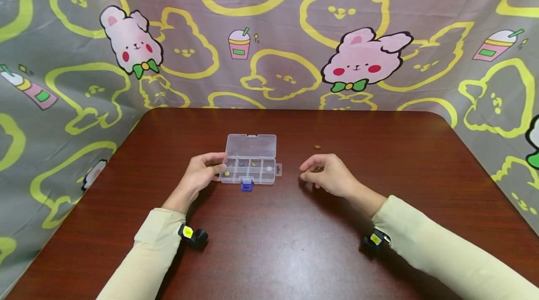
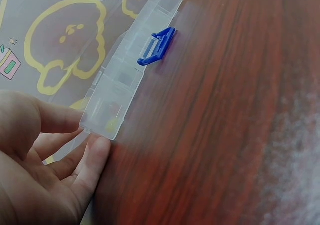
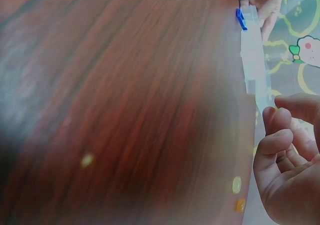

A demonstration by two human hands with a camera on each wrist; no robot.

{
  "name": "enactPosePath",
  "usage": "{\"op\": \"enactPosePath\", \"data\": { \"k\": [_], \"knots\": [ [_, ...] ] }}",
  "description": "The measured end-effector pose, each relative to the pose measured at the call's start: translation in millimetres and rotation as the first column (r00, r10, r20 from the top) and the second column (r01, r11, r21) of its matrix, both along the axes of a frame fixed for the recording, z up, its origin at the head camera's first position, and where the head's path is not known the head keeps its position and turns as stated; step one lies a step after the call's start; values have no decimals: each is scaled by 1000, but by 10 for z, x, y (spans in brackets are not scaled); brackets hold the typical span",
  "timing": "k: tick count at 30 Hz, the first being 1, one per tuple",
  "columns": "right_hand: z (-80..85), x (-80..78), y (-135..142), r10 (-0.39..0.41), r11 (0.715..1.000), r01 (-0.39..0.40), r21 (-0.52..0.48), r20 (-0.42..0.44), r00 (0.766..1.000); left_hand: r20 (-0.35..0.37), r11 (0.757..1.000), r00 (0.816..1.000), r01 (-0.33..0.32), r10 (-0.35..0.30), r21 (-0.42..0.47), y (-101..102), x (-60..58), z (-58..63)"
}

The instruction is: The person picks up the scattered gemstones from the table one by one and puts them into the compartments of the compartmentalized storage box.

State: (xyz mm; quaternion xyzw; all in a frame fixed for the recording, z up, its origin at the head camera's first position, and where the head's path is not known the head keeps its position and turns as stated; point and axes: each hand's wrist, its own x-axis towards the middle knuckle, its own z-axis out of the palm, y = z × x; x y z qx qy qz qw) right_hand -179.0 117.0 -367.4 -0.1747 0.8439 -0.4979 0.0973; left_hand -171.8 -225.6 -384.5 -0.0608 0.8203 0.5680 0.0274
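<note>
A clear plastic compartment box [image 1: 248, 176] stands with its lid [image 1: 251, 145] raised at the back and a blue latch [image 1: 246, 186] hanging at the front. Small yellow, blue and white pieces lie in several of its compartments. My left hand [image 1: 200, 173] grips the box's left end, thumb and fingers on its edge. Right of the box, my right hand [image 1: 330, 176] hovers low over the table, thumb and index fingertips close together, other fingers curled. I cannot tell whether a small piece is between those fingertips. A brown capsule-like piece [image 1: 317, 147] lies beyond this hand.
In the right wrist view, a pale yellow piece [image 3: 87, 160], a yellow oval piece [image 3: 236, 185] and an orange piece [image 3: 240, 205] lie on the brown wooden table [image 1: 269, 244]. A patterned cloth [image 1: 278, 33] hangs behind and beside the table.
</note>
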Motion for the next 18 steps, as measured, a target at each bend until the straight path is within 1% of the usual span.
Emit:
{"op": "enactPosePath", "data": {
  "k": [6, 18],
  "knots": [
    [12, -1, -104, 34, 999, -34, -23, -14, 999, -3, 1000, 1000, -2, 2, 3, 1, 0, -5],
    [28, -15, -257, 67, 995, -69, -71, -20, 998, -2, 1000, 1000, -4, 4, 15, -5, -1, -6]
  ]
}}
